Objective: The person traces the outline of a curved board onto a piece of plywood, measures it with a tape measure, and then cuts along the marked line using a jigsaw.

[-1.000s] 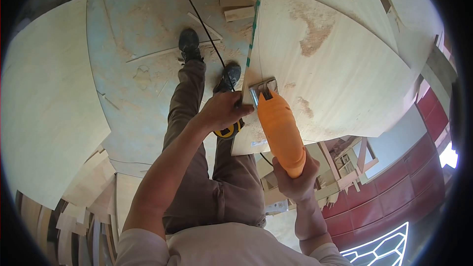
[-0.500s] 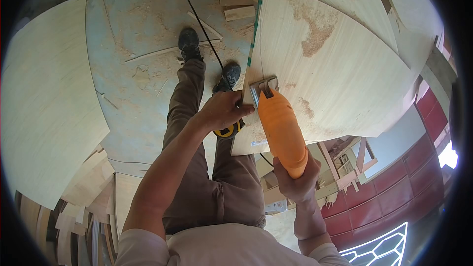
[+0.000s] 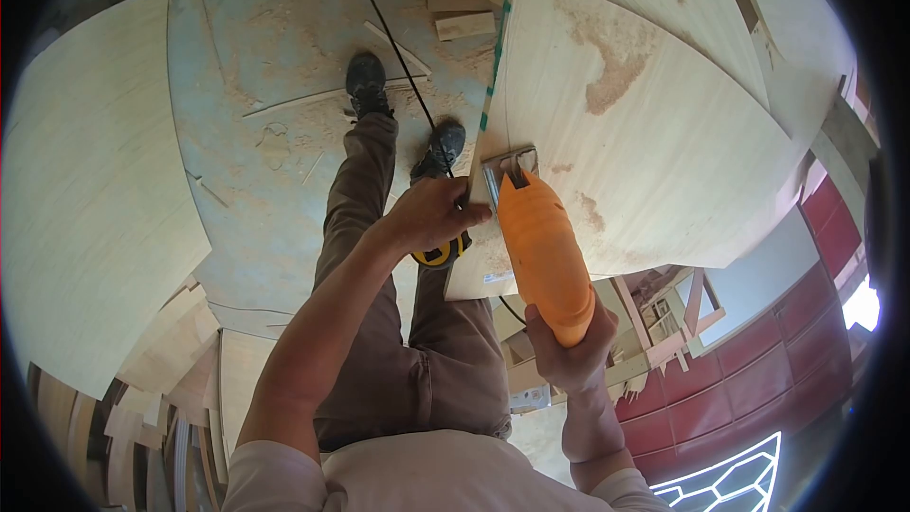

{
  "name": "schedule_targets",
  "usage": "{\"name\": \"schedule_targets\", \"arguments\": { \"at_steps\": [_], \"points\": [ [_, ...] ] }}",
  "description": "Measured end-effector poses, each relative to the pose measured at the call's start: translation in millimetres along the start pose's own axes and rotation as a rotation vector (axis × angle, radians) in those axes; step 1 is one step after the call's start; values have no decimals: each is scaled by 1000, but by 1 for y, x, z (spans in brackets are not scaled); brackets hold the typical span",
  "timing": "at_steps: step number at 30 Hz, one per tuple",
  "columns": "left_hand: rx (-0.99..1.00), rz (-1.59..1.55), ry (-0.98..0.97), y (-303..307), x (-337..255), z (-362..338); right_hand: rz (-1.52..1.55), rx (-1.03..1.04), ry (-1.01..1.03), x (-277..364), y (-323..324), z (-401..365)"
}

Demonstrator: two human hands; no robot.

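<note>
Barely shifted, right hand (image 3: 569, 356) clasps the orange jigsaw (image 3: 540, 246) while left hand (image 3: 431, 213) grips the plywood panel (image 3: 645, 133).

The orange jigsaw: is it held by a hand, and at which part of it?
The right hand grips the orange jigsaw at its rear end. The left hand rests on the edge of the plywood panel, beside the base plate.

Spread over the dusty blue-grey concrete floor (image 3: 256, 47): a large pale plywood sheet (image 3: 85, 190) along the left edge, thin wood slivers (image 3: 294, 102) and loose sawdust (image 3: 318, 133) mid-floor, a short pale wood block (image 3: 464, 26) by the far edge. Stacked pale offcuts (image 3: 171, 351) at the near left corner; dark red panels (image 3: 758, 370) at the right.
</note>
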State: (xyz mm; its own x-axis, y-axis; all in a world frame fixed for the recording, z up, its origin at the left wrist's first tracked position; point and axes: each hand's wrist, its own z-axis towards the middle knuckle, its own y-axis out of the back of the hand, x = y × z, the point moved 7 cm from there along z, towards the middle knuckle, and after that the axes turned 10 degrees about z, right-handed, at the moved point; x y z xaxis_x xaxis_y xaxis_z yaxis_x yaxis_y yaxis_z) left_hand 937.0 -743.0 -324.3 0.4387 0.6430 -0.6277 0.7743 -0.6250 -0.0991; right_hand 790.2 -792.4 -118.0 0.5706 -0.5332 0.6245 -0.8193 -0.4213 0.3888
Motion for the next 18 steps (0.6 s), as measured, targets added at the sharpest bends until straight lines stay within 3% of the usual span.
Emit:
{"name": "schedule_targets", "arguments": {
  "at_steps": [18],
  "points": [
    [12, -11, 14, 2, -1, -2, 16, -21, 33, 12, -2, 7]
  ]
}}
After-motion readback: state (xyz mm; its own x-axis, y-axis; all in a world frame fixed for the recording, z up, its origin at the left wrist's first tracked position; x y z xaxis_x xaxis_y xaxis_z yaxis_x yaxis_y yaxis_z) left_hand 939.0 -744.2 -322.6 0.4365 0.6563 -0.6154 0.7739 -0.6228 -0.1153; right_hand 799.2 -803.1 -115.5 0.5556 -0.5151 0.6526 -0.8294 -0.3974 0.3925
